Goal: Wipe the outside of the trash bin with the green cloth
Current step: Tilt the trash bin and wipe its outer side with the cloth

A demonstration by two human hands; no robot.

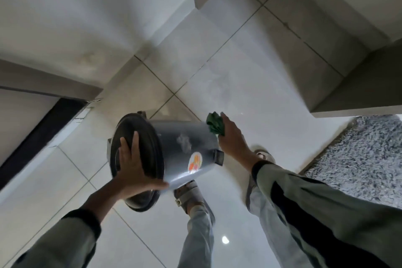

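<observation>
From the head camera, the trash bin (185,150) is tipped on its side above the tiled floor (250,61), its dark lid (139,135) facing about 9 o'clock and its base toward 3 o'clock. The left hand (132,169) lies spread over the lid with the thumb hooked round the rim, steadying the bin. The right hand (231,135) is clenched around the bunched green cloth (215,125), which presses on the bin's wall at its 2 o'clock end, near the base.

A pale smudge (183,142) and a round sticker (195,162) show on the upturned side.

To wipe well, I would judge it best to draw the cloth in long strokes from base toward lid, crossing the smudge, while the left hand turns the bin a little after each pass so no strip is missed. The grey rug (359,159) lies at 3 o'clock, well apart.
</observation>
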